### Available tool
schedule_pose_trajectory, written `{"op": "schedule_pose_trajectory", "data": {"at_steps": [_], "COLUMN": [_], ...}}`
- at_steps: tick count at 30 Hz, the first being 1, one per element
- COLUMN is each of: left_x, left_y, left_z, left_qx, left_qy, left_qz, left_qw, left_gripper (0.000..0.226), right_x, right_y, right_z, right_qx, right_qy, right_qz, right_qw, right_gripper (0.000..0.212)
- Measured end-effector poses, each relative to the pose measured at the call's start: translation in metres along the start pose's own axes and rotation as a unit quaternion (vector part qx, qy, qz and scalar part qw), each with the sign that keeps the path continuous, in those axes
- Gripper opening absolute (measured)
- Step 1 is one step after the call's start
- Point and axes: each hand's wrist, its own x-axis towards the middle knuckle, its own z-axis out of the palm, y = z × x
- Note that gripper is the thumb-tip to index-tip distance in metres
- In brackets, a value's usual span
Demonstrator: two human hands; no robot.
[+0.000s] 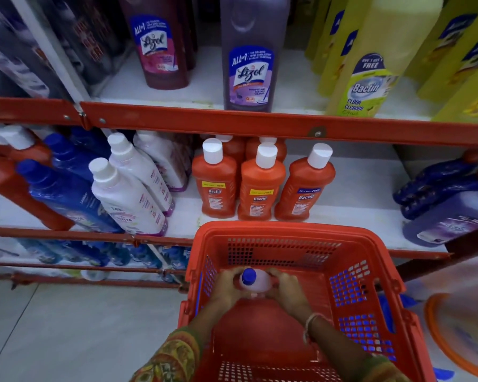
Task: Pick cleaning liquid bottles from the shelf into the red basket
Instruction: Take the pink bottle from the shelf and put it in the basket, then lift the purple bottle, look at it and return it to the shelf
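Across the upper and middle part of the frame runs the shelf (260,125), full of cleaning bottles. Below it, at lower centre, stands the red basket (287,230). Inside the basket we hold one bottle (253,282) with both hands: left hand (226,285) and right hand (287,288), fingers curled and pressed on its two sides. We think it is best to lower it straight until its base meets the floor of the basket, then let go, so it does not tip. It looks pale lilac, with a blue cap (248,276).
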Motion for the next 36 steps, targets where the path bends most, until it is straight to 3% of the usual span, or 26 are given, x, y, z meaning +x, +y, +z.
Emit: {"op": "schedule_pose_trajectory", "data": {"at_steps": [4,10,16,22,25,30,34,36], "left_x": [-0.008,-0.026,-0.029,-0.003,0.021,0.05,0.057,0.058], "left_y": [0.02,0.1,0.203,0.256,0.259,0.248,0.244,0.24], "left_z": [-0.021,-0.081,-0.142,-0.161,-0.171,-0.181,-0.18,-0.179], "left_qx": [0.004,-0.017,0.073,0.144,0.228,0.357,0.403,0.411], "left_qy": [-0.007,0.068,0.255,0.38,0.391,0.378,0.352,0.345], "left_qz": [0.019,0.152,0.365,0.417,0.401,0.314,0.287,0.294], "left_qw": [1.0,0.986,0.892,0.813,0.796,0.794,0.795,0.791], "left_gripper": [0.08,0.044,0.03,0.038,0.046,0.063,0.068,0.062], "right_x": [-0.005,-0.015,-0.023,-0.012,0.0,0.038,0.066,0.072], "right_y": [-0.014,-0.075,-0.163,-0.222,-0.244,-0.267,-0.271,-0.269], "right_z": [-0.026,-0.099,-0.185,-0.227,-0.237,-0.256,-0.249,-0.239], "right_qx": [-0.011,0.068,0.159,0.252,0.252,0.273,0.366,0.353], "right_qy": [-0.003,0.054,0.176,0.343,0.39,0.284,0.155,0.166], "right_qz": [-0.048,-0.155,-0.272,-0.322,-0.322,-0.319,-0.265,-0.257], "right_qw": [0.999,0.984,0.932,0.846,0.825,0.862,0.879,0.884], "right_gripper": [0.052,0.048,0.031,0.026,0.042,0.084,0.069,0.059]}}
